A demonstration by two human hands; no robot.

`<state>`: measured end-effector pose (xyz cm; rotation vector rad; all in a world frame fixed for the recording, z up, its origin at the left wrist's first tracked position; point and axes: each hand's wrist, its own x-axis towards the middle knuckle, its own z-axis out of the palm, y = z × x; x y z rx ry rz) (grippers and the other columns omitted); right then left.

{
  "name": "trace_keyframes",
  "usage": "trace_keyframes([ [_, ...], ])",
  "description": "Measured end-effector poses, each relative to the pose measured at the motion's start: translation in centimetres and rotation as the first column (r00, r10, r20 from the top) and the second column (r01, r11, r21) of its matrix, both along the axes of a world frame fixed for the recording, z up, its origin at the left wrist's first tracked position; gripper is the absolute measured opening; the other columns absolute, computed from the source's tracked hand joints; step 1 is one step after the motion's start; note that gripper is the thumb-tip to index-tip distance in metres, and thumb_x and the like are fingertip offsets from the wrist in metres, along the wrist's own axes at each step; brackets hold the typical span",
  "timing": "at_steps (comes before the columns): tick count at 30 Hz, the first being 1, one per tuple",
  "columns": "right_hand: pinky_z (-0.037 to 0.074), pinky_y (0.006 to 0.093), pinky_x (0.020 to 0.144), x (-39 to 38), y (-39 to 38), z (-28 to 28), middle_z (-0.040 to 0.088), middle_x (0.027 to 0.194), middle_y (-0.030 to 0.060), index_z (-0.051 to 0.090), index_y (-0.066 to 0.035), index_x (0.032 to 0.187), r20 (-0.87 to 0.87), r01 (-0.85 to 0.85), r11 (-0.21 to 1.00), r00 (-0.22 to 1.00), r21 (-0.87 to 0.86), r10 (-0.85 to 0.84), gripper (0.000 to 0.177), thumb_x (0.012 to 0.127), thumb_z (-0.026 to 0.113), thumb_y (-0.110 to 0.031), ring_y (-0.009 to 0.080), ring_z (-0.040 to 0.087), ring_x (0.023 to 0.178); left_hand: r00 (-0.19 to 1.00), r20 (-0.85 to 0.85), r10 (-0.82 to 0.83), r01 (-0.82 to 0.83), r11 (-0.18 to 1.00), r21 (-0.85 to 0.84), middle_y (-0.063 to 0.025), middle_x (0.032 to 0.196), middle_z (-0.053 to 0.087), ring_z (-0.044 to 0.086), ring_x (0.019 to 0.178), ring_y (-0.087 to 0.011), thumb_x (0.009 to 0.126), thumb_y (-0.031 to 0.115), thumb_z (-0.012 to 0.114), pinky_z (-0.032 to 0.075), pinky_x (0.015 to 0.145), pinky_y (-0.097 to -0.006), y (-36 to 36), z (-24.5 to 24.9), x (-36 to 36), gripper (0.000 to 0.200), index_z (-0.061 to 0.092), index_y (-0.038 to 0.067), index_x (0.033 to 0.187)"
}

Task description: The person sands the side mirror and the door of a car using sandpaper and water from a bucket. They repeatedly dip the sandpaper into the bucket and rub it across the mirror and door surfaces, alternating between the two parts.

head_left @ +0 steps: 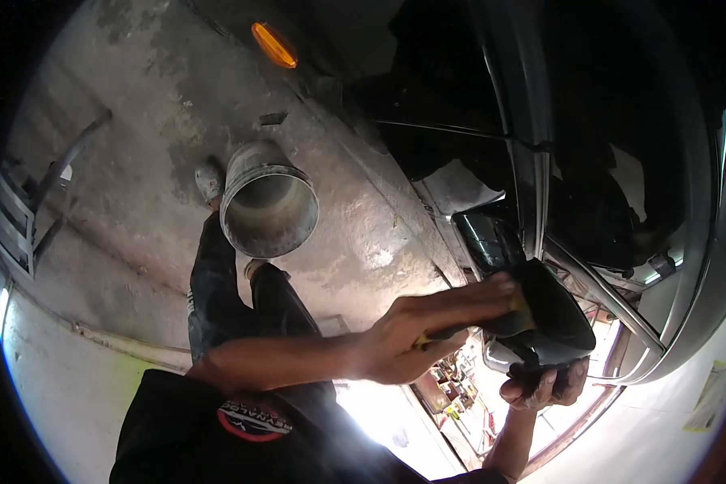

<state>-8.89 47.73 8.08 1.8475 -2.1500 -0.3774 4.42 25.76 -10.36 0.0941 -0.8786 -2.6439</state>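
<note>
Stained concrete floor [137,161] underfoot, dark car [621,145] looming on the right. Out from the door, right of centre frame: a black side mirror [552,319], glossy housing, down by the window's lower corner. Pressed on its top, a yellow pad [525,306], pinned there by the left hand [427,335], with fingers curled over the pad and thumb tucked beneath, a firm grip. Under the mirror, the right hand [544,387], fingers clenched round the lower edge and bracing it from below. Both forearms reaching in from the bottom of the view, dark shirt with a round badge [254,419] below them. Further out: dark trousers [218,290] and a grey shoe [209,181] planted on the floor, a metal bucket [268,211] just beside that foot, mouth open toward the camera. Up top, an orange lamp [274,44] on the bodywork. Far left, a metal frame [24,218] at the edge.
</note>
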Motion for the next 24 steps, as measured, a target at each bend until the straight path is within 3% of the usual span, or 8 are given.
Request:
trace_keyframes([
  [1,0.044,0.0612,0.110,0.0,0.1,0.1,0.041,0.144,0.0209,0.048,-0.015,0.151,-0.004,-0.005,1.000,1.000,0.005,0.005,0.066,0.106,0.037,-0.061,0.0413,0.042,0.139,1.000,0.005,0.031,-0.031,0.995,0.091,-0.0195,0.154,0.049,0.041,0.147,-0.0361,0.102,0.004,0.054,0.034,0.124,-0.0488,0.3,0.3,0.4,0.043,0.054,-0.001,0.144],
  [5,0.044,0.0613,0.110,0.0,0.8,0.5,0.041,0.145,0.0211,0.047,-0.015,0.151,-0.018,-0.015,1.000,1.000,0.018,0.015,0.066,0.106,0.037,-0.061,0.0414,0.042,0.139,0.999,-0.023,-0.044,0.045,0.998,0.047,-0.0186,0.156,0.048,0.038,0.150,-0.0334,0.103,0.004,0.052,0.032,0.124,-0.0479,-0.5,-0.9,-1.5,0.042,0.054,-0.001,0.145],
  [9,0.044,0.0613,0.110,-0.4,1.7,1.0,0.041,0.145,0.0212,0.047,-0.014,0.151,-0.026,-0.025,0.999,0.999,0.045,0.026,0.066,0.106,0.036,-0.061,0.0414,0.042,0.139,0.999,0.041,0.030,-0.032,0.998,0.056,-0.0192,0.151,0.053,0.046,0.145,-0.0347,0.104,0.007,0.053,0.040,0.120,-0.0468,0.1,0.0,-0.4,0.038,0.058,-0.001,0.140],
  [13,0.044,0.0614,0.110,-0.4,1.9,1.0,0.040,0.146,0.0214,0.047,-0.014,0.152,-0.026,-0.021,0.999,0.999,0.050,0.022,0.066,0.106,0.036,-0.061,0.0416,0.041,0.140,0.998,-0.040,-0.046,0.045,0.998,-0.031,-0.0178,0.155,0.049,0.042,0.147,-0.0338,0.101,0.004,0.056,0.038,0.122,-0.0471,-0.8,-1.2,-2.2,0.042,0.055,0.002,0.143],
  [20,0.044,0.0608,0.110,-0.5,0.9,1.4,0.039,0.147,0.0222,0.048,-0.012,0.152,-0.014,-0.016,0.997,1.000,0.069,0.017,0.066,0.106,0.036,-0.058,0.0414,0.041,0.140,0.999,0.009,0.031,-0.030,0.994,-0.109,-0.0173,0.152,0.052,0.045,0.145,-0.0344,0.099,0.001,0.058,0.041,0.120,-0.0477,-0.5,-0.1,-0.9,0.043,0.057,0.003,0.141],
  [22,0.044,0.0607,0.110,0.2,-0.5,0.0,0.039,0.146,0.0224,0.048,-0.012,0.151,-0.024,0.007,1.000,1.000,0.012,-0.007,0.065,0.107,0.036,-0.058,0.0410,0.042,0.140,0.993,-0.013,-0.115,0.112,0.983,-0.148,-0.0196,0.148,0.056,0.051,0.139,-0.0365,0.095,-0.003,0.062,0.045,0.117,-0.0456,-3.7,-0.8,-2.4,0.042,0.061,0.002,0.136],
  [24,0.044,0.0606,0.110,1.0,-2.0,-1.2,0.040,0.146,0.0226,0.048,-0.011,0.151,-0.019,0.031,0.999,0.999,-0.037,-0.032,0.065,0.107,0.035,-0.058,0.0407,0.042,0.140,0.924,-0.030,-0.380,0.381,0.917,0.116,-0.0199,0.150,0.053,0.044,0.146,-0.0335,0.097,0.004,0.060,0.037,0.122,-0.0510,-6.3,-0.2,-2.4,0.045,0.056,0.002,0.142],
])
